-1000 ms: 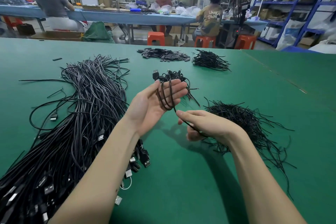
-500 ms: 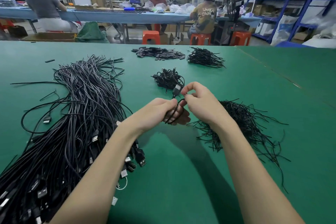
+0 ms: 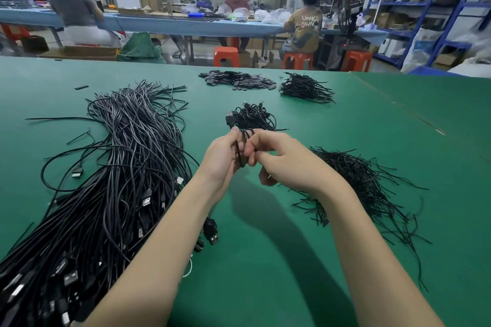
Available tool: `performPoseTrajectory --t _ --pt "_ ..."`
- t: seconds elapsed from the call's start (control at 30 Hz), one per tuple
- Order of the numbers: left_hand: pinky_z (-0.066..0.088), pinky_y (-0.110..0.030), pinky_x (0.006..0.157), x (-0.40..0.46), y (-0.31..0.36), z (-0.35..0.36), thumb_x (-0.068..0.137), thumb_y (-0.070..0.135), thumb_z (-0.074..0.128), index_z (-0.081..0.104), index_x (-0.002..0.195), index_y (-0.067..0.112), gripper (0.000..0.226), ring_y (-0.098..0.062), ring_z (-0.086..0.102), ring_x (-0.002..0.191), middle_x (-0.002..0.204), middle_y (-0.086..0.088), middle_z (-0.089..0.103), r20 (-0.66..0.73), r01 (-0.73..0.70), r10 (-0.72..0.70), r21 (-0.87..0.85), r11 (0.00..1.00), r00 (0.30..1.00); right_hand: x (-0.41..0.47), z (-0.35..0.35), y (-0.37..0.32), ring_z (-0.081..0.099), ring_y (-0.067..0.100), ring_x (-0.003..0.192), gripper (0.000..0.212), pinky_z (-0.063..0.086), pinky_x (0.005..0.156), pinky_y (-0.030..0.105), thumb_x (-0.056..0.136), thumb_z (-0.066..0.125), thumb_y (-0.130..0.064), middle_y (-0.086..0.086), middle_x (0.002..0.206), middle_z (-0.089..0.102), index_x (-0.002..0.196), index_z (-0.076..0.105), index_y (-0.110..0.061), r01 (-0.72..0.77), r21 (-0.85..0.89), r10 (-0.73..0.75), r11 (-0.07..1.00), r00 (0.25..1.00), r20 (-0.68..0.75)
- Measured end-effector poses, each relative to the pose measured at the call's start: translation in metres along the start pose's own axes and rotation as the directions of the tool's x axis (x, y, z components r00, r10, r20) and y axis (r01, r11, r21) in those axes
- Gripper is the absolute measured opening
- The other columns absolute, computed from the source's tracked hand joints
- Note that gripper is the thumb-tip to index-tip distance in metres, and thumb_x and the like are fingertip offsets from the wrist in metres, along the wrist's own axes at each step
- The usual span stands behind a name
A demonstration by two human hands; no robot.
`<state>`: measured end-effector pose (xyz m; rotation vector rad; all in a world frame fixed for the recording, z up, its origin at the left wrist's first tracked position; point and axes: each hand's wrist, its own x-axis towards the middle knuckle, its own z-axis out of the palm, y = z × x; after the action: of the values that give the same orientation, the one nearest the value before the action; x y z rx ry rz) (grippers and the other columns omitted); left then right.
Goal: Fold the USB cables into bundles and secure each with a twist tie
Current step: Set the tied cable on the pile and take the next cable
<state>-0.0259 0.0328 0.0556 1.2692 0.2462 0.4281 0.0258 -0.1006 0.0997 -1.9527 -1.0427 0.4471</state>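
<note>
1. Since half a second ago my hands have stayed together over the middle of the table (image 3: 265, 260), and the coil between them now stands more upright, its loops showing above my fingers instead of lying low under them.
2. My left hand (image 3: 221, 159) grips the folded USB cable (image 3: 240, 150), fingers curled round the black loops from the left side.
3. My right hand (image 3: 281, 162) is closed on the same bundle from the right, fingertips pinching at the loops; I cannot tell whether a twist tie sits between them.
4. The bundle is held in the air, just in front of the small heap of finished bundles (image 3: 252, 118) on the table.
5. The big pile of loose cables (image 3: 106, 180) lies to the left, running under my left forearm, with plugs showing near the edge.
6. The heap of twist ties (image 3: 358, 183) lies to the right, just beside my right wrist.
7. Farther back on the table lie a flat pile of dark small pieces (image 3: 239, 81) and another black wire heap (image 3: 305, 87).
</note>
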Motion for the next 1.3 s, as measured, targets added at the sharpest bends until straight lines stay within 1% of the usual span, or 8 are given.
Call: performPoseTrajectory --t 0.07,0.17,0.37,0.57,0.73,0.87,1.0,1.3 --pt "0.051 -0.027 0.078 0.0 0.002 0.0 0.109 0.031 0.023 0.07 0.107 0.009 0.052 -0.015 0.073 0.084 0.105 -0.01 0.075 0.011 0.032 -0.031 -0.134 0.99 0.999 -0.002 0.0 0.004 0.06 0.02 0.06 0.025 0.053 0.059 0.029 0.1 0.039 0.0 0.003 0.088 0.062 0.096 0.058 -0.015 -0.075 0.115 0.059 0.991 0.989 0.139" --pt "0.052 -0.031 0.09 0.0 0.005 -0.003 0.109 0.032 0.022 0.063 0.117 0.001 0.052 -0.022 0.07 0.108 0.117 -0.014 0.072 0.027 0.057 -0.051 -0.31 0.949 0.998 -0.005 -0.004 0.012 0.051 0.016 0.055 0.026 0.043 0.049 0.023 0.099 0.039 0.0 0.004 0.084 0.06 0.096 0.057 -0.018 -0.154 0.17 0.106 0.973 0.959 0.261" --pt "0.051 -0.023 0.056 -0.004 -0.001 0.012 0.11 0.031 0.023 0.066 0.105 0.007 0.049 -0.017 0.071 0.083 0.102 -0.007 0.077 0.066 0.039 -0.035 -0.062 0.997 0.997 0.002 0.001 0.022 0.032 0.008 0.045 0.031 0.021 0.04 0.016 0.097 0.036 0.005 0.001 0.073 0.053 0.087 0.054 -0.018 -0.19 0.365 0.114 0.911 0.969 0.22" --pt "0.047 -0.028 0.054 -0.002 -0.008 0.016 0.108 0.025 0.034 0.06 0.088 0.01 0.036 -0.018 0.064 0.067 0.074 -0.002 0.07 -0.071 0.003 -0.003 -0.005 1.0 0.997 0.003 0.007 0.028 0.049 0.011 0.056 0.033 0.041 0.052 0.019 0.097 0.044 0.005 0.004 0.084 0.058 0.074 0.06 -0.013 -0.167 0.391 0.079 0.905 0.97 0.232" --pt "0.044 -0.023 0.067 0.002 -0.001 0.011 0.11 0.021 0.028 0.047 0.082 0.014 0.034 -0.014 0.045 0.064 0.056 0.007 0.036 -0.135 -0.035 -0.019 -0.385 0.922 0.991 -0.006 -0.011 0.041 0.058 0.015 0.065 0.032 0.051 0.065 0.023 0.094 0.048 0.007 0.012 0.078 0.063 0.077 0.068 -0.011 -0.186 0.311 0.056 0.932 0.923 0.381" --pt "0.034 -0.022 0.062 -0.002 0.006 0.004 0.11 0.024 0.026 0.043 0.079 0.017 0.036 -0.011 0.036 0.055 0.058 0.008 0.022 0.034 0.05 -0.038 -0.481 0.875 0.999 -0.004 -0.02 0.048 0.072 0.016 0.081 0.026 0.058 0.074 0.027 0.097 0.057 0.003 0.013 0.1 0.075 0.082 0.069 -0.015 -0.189 0.33 0.131 0.925 0.973 0.188" --pt "0.037 -0.02 0.059 -0.009 0.008 0.001 0.109 0.025 0.03 0.043 0.08 0.017 0.033 -0.01 0.033 0.056 0.067 0.006 0.012 0.229 0.158 -0.061 -0.431 0.888 0.971 0.005 -0.017 0.044 0.068 0.014 0.075 0.016 0.05 0.06 0.023 0.103 0.057 -0.025 0.004 0.108 0.075 0.114 0.066 -0.019 -0.123 0.52 0.175 0.845 0.983 -0.052" --pt "0.04 -0.025 0.065 -0.006 0.001 0.018 0.11 0.021 0.028 0.045 0.08 0.013 0.036 -0.013 0.043 0.055 0.049 0.009 0.032 0.039 -0.005 0.007 -0.066 0.998 0.999 0.008 -0.006 0.042 0.053 0.008 0.057 0.016 0.045 0.05 0.02 0.101 0.061 -0.024 0.0 0.089 0.063 0.108 0.073 -0.017 -0.068 0.5 0.166 0.863 0.974 -0.155"
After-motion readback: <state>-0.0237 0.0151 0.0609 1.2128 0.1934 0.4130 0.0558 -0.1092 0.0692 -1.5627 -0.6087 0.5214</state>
